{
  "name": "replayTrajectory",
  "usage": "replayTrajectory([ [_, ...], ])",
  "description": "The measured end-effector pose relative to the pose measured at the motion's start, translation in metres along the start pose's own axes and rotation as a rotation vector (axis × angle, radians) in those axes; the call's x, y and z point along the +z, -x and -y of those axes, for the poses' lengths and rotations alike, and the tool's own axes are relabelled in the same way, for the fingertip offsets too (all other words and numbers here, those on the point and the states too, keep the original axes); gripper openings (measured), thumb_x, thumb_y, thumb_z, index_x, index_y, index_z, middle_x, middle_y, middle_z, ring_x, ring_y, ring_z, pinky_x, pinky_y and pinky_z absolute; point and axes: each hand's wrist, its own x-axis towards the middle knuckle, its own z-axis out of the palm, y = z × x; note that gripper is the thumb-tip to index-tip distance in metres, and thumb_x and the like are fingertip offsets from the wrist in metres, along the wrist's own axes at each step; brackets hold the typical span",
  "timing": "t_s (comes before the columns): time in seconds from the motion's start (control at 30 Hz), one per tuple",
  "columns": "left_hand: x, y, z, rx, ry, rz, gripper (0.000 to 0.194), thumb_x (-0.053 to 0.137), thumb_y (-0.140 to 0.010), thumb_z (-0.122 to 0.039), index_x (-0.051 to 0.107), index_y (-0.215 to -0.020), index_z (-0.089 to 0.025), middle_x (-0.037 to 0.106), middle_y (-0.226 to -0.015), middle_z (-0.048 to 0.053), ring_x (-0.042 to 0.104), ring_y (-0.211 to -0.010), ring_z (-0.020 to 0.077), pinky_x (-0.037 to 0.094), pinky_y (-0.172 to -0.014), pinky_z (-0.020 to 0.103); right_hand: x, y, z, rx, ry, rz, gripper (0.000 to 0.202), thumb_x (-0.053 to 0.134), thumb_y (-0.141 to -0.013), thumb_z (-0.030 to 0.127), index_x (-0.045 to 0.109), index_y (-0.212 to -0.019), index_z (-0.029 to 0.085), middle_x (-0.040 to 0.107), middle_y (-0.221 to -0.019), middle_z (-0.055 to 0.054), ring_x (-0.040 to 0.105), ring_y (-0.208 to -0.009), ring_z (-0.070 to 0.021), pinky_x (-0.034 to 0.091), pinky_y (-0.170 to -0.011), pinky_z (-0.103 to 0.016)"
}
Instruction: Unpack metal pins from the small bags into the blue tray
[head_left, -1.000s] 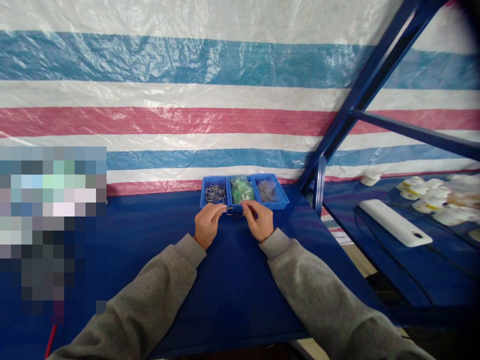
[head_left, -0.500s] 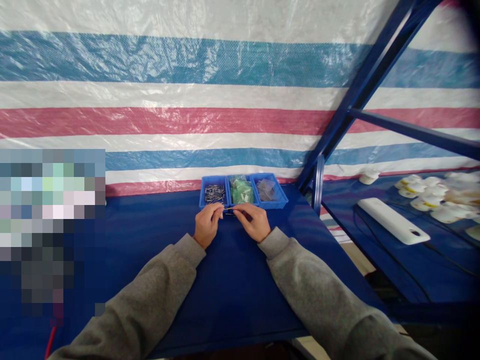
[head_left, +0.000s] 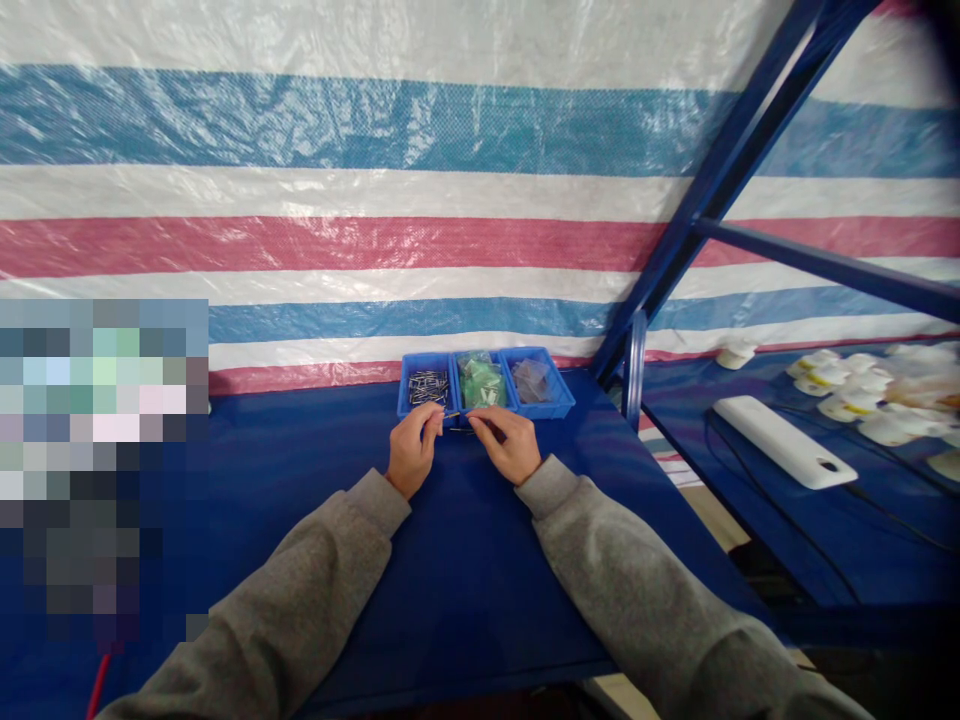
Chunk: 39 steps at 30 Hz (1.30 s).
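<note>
Blue plastic formed the middle bin (head_left: 512, 397), with a green bag (head_left: 480, 380) bunched inside it. Just in front of that bin, the left hand (head_left: 411, 447) pinched a thin piece (head_left: 452, 414) between thumb and forefinger, its free end pointing right. The right hand (head_left: 514, 447) was bent in front of the bin's right side, thumb and forefinger tips near each other; whether they gripped anything, I could not tell.

A slack pinch seemed the likeliest fault: so slim a piece could have rolled from the left fingertips and dropped among the loose metal pins (head_left: 429, 387) left of the middle bin, where it might have been hard to pick out. Had the right fingertips met it off line, they could have twisted it or knocked it away. Knuckles catching the middle bin's rim could also have jolted the grip.
</note>
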Motion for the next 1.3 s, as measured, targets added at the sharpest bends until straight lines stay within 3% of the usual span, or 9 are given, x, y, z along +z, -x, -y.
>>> replayTrajectory([
  [0.17, 0.001, -0.001, 0.0, -0.004, -0.054, -0.035, 0.014, 0.05, -0.089, -0.019, 0.056, -0.101, -0.015, 0.063, -0.088, 0.005, 0.061, -0.079, 0.0125, 0.05, -0.076, 0.025, -0.004, 0.0, 0.002, 0.035, 0.023, -0.045, 0.021, 0.047, -0.091, 0.026, 0.066, -0.093, 0.018, 0.068, -0.084, -0.005, 0.062, -0.072, -0.0153, 0.049, -0.071, -0.028],
  [0.37, 0.003, 0.0, 0.002, 0.039, -0.027, 0.014, 0.012, 0.052, -0.089, -0.021, 0.057, -0.099, -0.016, 0.065, -0.089, 0.005, 0.063, -0.08, 0.0132, 0.051, -0.077, 0.025, -0.001, 0.0, 0.001, 0.017, 0.023, 0.031, 0.025, 0.049, -0.091, 0.031, 0.063, -0.108, 0.019, 0.063, -0.077, -0.003, 0.054, -0.058, -0.0125, 0.047, -0.061, -0.027],
  [0.57, 0.002, 0.002, -0.001, -0.001, 0.051, 0.07, 0.017, 0.051, -0.09, -0.025, 0.056, -0.104, -0.016, 0.064, -0.072, 0.0, 0.064, -0.066, 0.0106, 0.051, -0.072, 0.023, 0.002, 0.0, -0.001, -0.009, 0.006, 0.06, 0.021, 0.048, -0.091, 0.031, 0.064, -0.088, 0.019, 0.065, -0.078, -0.004, 0.06, -0.07, -0.0147, 0.048, -0.068, -0.026],
  [0.67, 0.0, 0.0, -0.004, 0.024, 0.047, 0.079, 0.022, 0.057, -0.087, -0.027, 0.058, -0.106, -0.016, 0.066, -0.077, 0.002, 0.063, -0.068, 0.0114, 0.051, -0.071, 0.024, 0.002, 0.0, -0.001, 0.017, 0.022, 0.029, 0.021, 0.046, -0.092, 0.03, 0.063, -0.088, 0.019, 0.066, -0.08, -0.004, 0.061, -0.072, -0.0153, 0.048, -0.07, -0.027],
  [0.87, -0.004, -0.006, -0.008, 0.1, 0.033, 0.06, 0.01, 0.057, -0.086, -0.023, 0.065, -0.088, -0.017, 0.068, -0.082, 0.005, 0.062, -0.077, 0.0144, 0.051, -0.074, 0.028, 0.002, 0.0, 0.0, 0.029, 0.041, 0.006, 0.023, 0.044, -0.093, 0.032, 0.062, -0.088, 0.019, 0.067, -0.081, -0.005, 0.063, -0.075, -0.0165, 0.049, -0.072, -0.028],
  [1.1, -0.004, -0.006, -0.013, 0.074, 0.103, 0.062, 0.007, 0.057, -0.085, -0.019, 0.061, -0.089, -0.015, 0.067, -0.095, 0.009, 0.063, -0.084, 0.0147, 0.052, -0.075, 0.028, 0.003, -0.001, -0.001, 0.001, 0.046, 0.035, 0.023, 0.045, -0.093, 0.031, 0.064, -0.087, 0.019, 0.067, -0.079, -0.005, 0.063, -0.074, -0.0163, 0.049, -0.071, -0.027],
  [1.3, -0.002, -0.002, -0.01, 0.043, 0.11, 0.1, 0.003, 0.052, -0.087, -0.015, 0.055, -0.087, -0.016, 0.069, -0.102, 0.009, 0.066, -0.093, 0.0151, 0.051, -0.084, 0.03, 0.003, -0.001, -0.004, 0.015, 0.066, -0.041, 0.023, 0.045, -0.092, 0.031, 0.064, -0.087, 0.018, 0.068, -0.079, -0.006, 0.063, -0.072, -0.0164, 0.05, -0.07, -0.028],
])
